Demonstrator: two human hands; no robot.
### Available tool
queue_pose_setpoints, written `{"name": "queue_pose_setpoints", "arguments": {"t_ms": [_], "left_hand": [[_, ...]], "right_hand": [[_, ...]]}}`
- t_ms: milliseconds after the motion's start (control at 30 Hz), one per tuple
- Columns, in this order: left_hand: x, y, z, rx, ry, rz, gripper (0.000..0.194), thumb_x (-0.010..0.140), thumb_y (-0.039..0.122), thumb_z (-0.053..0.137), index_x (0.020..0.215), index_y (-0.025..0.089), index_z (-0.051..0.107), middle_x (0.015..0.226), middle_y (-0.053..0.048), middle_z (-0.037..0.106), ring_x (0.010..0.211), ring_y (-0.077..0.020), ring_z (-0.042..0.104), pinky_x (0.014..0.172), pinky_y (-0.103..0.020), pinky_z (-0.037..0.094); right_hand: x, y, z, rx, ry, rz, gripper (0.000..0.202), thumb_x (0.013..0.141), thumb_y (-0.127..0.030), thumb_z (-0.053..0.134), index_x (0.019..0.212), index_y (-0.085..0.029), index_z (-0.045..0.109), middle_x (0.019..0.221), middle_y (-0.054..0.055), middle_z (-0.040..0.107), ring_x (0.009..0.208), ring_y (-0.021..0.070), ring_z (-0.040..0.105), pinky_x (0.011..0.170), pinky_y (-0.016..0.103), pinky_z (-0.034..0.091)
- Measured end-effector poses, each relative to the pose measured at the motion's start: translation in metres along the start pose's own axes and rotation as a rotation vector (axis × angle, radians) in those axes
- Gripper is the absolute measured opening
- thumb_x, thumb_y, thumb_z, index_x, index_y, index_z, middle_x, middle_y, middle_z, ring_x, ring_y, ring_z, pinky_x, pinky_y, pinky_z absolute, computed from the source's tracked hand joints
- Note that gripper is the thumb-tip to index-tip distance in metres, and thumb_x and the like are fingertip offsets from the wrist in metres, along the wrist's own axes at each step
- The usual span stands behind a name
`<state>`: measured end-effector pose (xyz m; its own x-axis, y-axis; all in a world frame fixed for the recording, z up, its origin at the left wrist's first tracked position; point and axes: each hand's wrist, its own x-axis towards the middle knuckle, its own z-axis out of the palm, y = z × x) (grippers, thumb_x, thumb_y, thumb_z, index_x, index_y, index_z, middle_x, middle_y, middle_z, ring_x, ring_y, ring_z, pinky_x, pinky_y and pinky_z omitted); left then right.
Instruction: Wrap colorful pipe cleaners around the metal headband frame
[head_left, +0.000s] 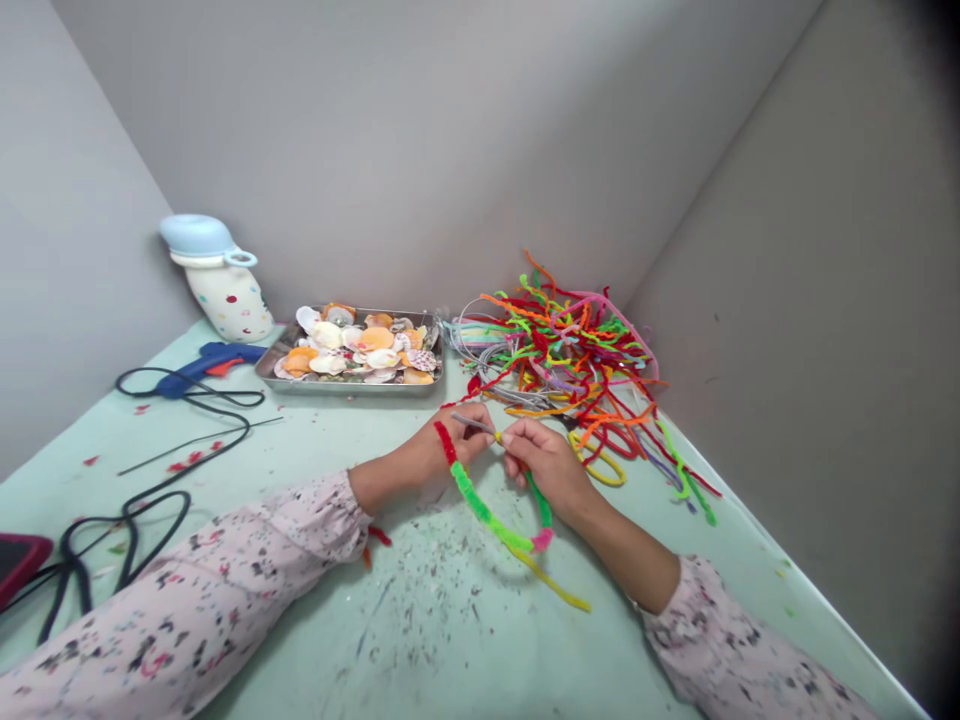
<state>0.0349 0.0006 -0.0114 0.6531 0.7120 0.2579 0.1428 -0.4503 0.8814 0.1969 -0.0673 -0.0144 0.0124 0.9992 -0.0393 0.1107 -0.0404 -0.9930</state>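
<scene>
Between both hands is a ring (480, 507) covered in fuzzy pipe cleaner, with red, bright green and pink sections curving toward me. A bare grey length (471, 424) of it shows at the top, where a bit of yellow pipe cleaner (499, 437) is wrapped round it. My left hand (446, 445) is closed on the ring's left side. Fingers pinched, my right hand (547, 460) grips the ring close to the yellow wrap; its fingertips are partly hidden. A loose yellow pipe cleaner (555, 580) lies below the pink section.
Behind my hands stands a metal tray (349, 388) of seashells (375, 340). A tangled pile of pipe cleaners (577, 340) lies at right. To the left are a blue glue gun (196, 370), black cable (135, 505), white bottle (229, 295) and red-edged device (22, 565). Walls bound the table.
</scene>
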Motion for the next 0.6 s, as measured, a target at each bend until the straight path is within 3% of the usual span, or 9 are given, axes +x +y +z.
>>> {"name": "queue_pose_setpoints", "arguments": {"t_ms": [600], "left_hand": [[-0.003,0.015,-0.005,0.119,-0.052,0.108,0.009,0.081,0.019,0.051,0.073,0.017,0.056,0.072,-0.002,0.054,0.068,-0.0146,0.048,0.061,-0.026,0.036]], "right_hand": [[0.002,-0.005,-0.006,0.154,-0.118,0.083,0.019,0.077,-0.035,0.059,0.070,-0.019,0.052,0.047,-0.006,0.053,0.039,0.0070,0.042,0.043,0.019,0.033]]}}
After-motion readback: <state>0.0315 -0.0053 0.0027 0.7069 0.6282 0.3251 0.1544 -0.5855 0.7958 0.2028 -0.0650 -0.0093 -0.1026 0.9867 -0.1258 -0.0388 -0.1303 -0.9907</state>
